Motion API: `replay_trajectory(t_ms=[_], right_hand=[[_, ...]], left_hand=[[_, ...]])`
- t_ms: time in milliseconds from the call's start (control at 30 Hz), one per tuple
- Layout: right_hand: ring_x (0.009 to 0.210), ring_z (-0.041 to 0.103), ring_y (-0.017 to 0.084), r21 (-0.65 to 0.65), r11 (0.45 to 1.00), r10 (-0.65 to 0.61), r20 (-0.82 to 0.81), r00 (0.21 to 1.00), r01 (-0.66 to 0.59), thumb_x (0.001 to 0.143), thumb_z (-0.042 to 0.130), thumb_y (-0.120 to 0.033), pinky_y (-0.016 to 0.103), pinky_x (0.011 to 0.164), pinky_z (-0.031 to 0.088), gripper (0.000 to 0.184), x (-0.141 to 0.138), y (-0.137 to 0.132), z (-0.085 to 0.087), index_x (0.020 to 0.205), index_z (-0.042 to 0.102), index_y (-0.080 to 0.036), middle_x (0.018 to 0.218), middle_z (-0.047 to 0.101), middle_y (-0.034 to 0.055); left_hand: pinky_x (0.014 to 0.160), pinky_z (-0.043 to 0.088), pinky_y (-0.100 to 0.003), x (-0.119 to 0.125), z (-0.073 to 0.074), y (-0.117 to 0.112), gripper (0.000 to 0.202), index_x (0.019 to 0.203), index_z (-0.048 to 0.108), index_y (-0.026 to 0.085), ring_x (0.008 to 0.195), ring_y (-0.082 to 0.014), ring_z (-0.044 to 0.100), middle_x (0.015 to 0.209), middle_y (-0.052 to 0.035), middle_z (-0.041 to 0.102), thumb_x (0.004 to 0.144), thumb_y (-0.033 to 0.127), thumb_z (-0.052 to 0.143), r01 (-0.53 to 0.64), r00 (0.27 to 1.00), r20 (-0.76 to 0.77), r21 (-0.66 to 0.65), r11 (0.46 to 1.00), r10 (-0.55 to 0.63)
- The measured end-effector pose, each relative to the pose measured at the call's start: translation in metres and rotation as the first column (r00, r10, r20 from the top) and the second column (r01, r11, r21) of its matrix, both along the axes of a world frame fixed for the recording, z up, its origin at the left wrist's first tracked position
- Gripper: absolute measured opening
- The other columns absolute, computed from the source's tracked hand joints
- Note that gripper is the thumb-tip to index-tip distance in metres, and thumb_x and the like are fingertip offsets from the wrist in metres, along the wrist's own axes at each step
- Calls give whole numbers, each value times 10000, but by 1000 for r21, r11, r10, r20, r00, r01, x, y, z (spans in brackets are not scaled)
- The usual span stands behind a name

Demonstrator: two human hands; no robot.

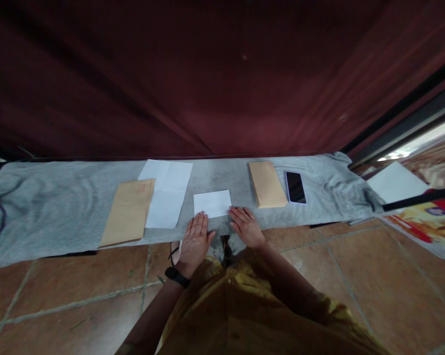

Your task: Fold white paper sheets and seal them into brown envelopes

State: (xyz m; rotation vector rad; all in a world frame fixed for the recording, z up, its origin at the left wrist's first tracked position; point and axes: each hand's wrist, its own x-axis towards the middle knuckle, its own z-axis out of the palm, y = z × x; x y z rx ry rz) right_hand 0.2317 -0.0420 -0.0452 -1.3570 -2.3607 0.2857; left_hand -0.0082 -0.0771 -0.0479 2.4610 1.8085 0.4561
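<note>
Your long, narrow surface runs 9 to 3 o'clock under a grey cloth [78,207], rumpled at both ends, smoother mid-length; dark edges show beneath its near side. Clock centred on the small white paper rectangle [212,202], flat before you. At 9 to 10, just beside it: a creased white sheet [169,197]. At 9, overlapping that sheet: a large brown paper envelope [126,212]. Between 2 and 3: a stack of smaller brown envelopes [267,183]. Near 3, further out: a smartphone [295,187], dark screen up.

Phone [295,188], dark red fabric [222,98], tiled floor [82,273]
</note>
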Motion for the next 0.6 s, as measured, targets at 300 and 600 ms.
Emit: replay_trajectory(t_ms=[300, 600], right_hand=[[1429, 470, 235, -15, 1000, -14, -45, 999, 14, 1061, 450, -277, 485, 1233, 325, 415, 3, 2, 2, 1455, 558, -205, 1516, 544, 69], [1444, 446, 226, -28, 1000, -1, -101, 995, -1, 1050, 416, -241, 451, 1231, 338, 432, -36, 41, 9, 1453, 561, -181, 1522, 537, 67]], left_hand=[[1245, 296, -524, -13, 3, 2, 588, 1553, 380, 104, 1501, -287, 372, 1572, -180, 459, 1039, 389, 346, -32, 999, 20, 14, 999, 32], [1267, 252, -494, 28, 16, 56, 564, 1550, 388, 106, 1542, -262, 283, 1622, -143, 396, 1029, 297, 285, 16, 999, 51, -48, 999, -14]])
